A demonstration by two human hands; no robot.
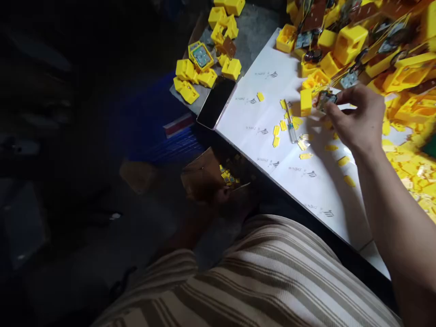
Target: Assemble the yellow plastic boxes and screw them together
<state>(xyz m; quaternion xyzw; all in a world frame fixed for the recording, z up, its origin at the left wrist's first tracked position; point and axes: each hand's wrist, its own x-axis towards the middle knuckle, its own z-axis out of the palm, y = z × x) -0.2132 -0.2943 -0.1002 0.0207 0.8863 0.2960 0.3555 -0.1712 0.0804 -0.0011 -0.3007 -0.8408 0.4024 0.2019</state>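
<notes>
My right hand (361,117) pinches a small dark circuit board (325,100) between thumb and fingers, above the white-covered table. Right beside the board stands a yellow plastic housing (305,102); whether they are joined by wires I cannot make out. A small screwdriver (291,125) with a clear handle lies to the left, among loose yellow plastic pieces (275,130). Down in the shadow below the table edge, my left hand (222,196) is at the near rim of a cardboard box (200,175). Its fingers are hidden in the dark. Small yellow parts (229,175) lie inside that box.
A phone (216,104) rests at the table's left edge. Beyond it, several yellow housings (185,70) sit on a grey surface. Yellow housings with boards and wires (350,43) are heaped at the back right, and a pile of small yellow pieces (418,172) lies at right.
</notes>
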